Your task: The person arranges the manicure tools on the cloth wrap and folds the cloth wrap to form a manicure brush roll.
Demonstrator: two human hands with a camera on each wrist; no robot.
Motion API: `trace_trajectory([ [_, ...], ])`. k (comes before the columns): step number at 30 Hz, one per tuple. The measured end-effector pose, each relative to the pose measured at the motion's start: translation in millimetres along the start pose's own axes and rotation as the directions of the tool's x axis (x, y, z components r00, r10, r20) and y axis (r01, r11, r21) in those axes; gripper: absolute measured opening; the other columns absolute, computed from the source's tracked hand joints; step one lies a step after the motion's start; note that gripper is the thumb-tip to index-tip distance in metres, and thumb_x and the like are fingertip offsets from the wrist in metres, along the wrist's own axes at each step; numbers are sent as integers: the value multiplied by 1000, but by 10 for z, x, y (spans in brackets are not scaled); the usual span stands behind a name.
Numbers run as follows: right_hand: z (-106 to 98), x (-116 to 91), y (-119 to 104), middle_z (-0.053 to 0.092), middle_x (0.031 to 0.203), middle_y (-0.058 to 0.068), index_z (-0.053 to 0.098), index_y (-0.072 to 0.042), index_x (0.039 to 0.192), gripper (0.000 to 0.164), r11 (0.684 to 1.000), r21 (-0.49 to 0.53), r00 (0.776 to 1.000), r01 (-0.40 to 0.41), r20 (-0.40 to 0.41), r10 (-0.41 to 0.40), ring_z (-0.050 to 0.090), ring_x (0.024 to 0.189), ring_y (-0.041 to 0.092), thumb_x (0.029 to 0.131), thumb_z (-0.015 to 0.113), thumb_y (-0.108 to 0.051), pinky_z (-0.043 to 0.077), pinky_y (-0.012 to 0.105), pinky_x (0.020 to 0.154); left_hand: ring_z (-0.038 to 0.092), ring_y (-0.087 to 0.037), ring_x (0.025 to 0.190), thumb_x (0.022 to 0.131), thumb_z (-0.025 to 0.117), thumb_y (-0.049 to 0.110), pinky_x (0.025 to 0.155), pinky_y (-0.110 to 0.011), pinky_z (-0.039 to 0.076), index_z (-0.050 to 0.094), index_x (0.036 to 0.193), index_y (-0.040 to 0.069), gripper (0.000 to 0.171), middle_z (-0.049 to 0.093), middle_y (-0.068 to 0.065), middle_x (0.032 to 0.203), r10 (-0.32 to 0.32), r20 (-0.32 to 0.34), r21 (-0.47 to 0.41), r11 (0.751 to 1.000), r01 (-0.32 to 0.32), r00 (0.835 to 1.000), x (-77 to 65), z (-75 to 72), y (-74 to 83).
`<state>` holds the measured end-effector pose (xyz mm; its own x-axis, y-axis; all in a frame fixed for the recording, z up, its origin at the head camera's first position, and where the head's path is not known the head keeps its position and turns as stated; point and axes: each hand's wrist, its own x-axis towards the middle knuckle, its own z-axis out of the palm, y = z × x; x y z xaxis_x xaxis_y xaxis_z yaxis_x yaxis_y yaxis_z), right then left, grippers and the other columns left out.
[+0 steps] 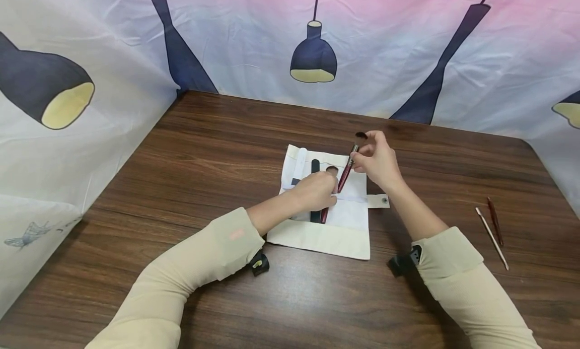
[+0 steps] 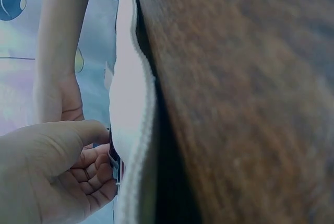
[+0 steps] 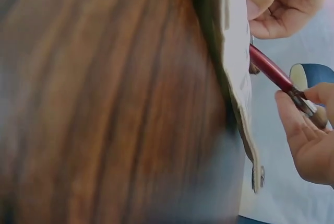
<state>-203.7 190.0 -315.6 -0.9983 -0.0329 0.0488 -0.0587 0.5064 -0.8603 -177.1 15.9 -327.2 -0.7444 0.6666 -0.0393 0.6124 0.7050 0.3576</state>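
Note:
A white cloth brush case [image 1: 317,242] lies unfolded on the table. Above its right half my right hand [image 1: 380,160] pinches a makeup brush [image 1: 346,172] near its metal collar; the bristles point up and away, and the red handle slants down to the case. My left hand [image 1: 317,190] is low over the middle of the case, its thumb and curled fingers [image 3: 279,28] at the pocket's edge, where they seem to pinch the cloth. Partly behind that hand is a second brush [image 1: 333,170] in the pocket. A black strip-shaped tool [image 1: 315,165] and a white one [image 1: 300,161] sit left of it.
A snap strap [image 1: 378,201] sticks out from the case's right side. Farther right on the brown wooden table [image 1: 204,137] lie a thin white stick [image 1: 493,238] and a dark red slender tool [image 1: 495,220]. Printed cloth [image 1: 254,47] hangs behind the table and at the left.

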Motion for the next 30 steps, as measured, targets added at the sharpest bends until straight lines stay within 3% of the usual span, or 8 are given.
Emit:
trace_trajectory([
  [7, 50, 37, -26, 50, 113, 18, 23, -1, 138, 61, 996, -51, 994, -69, 83, 73, 66, 75, 27, 89, 58, -11, 53, 32, 67, 44, -10, 55, 83, 62, 10, 48, -20, 33, 58, 69, 9, 15, 49, 1, 64, -7, 5, -14, 1000, 7, 1000, 2, -9, -1],
  [16, 97, 67, -62, 50, 103, 18, 28, 3, 136, 57, 982, -168, 975, -91, 188, 123, 64, 69, 22, 89, 58, -9, 53, 31, 65, 40, -7, 50, 84, 62, 10, 45, -19, 30, 57, 66, 8, 19, 47, 1, 63, 17, 10, -35, 999, -16, 1000, 2, -3, -23],
  [21, 111, 70, -67, 53, 99, 19, 33, 7, 133, 53, 963, -254, 963, -89, 223, 148, 63, 67, 20, 89, 58, -10, 53, 29, 63, 43, -6, 49, 85, 60, 8, 46, -18, 34, 61, 67, 9, 19, 53, 1, 67, 17, 11, -58, 998, -16, 1000, 7, 4, -34],
  [26, 103, 74, -56, 59, 106, 23, 36, 11, 131, 55, 936, -342, 951, -83, 254, 177, 64, 64, 16, 88, 59, -14, 51, 27, 61, 46, -7, 51, 86, 59, 7, 50, -19, 36, 63, 68, 9, 19, 55, 1, 65, 15, 19, -59, 998, -13, 1000, 12, 2, -39],
  [30, 92, 70, -50, 65, 94, 18, 39, 10, 129, 54, 916, -395, 942, -68, 277, 189, 63, 61, 14, 87, 60, -17, 50, 28, 62, 45, -7, 50, 86, 58, 7, 49, -19, 36, 61, 67, 9, 19, 53, 2, 62, 12, 22, -60, 998, -10, 1000, 9, -2, -36],
])
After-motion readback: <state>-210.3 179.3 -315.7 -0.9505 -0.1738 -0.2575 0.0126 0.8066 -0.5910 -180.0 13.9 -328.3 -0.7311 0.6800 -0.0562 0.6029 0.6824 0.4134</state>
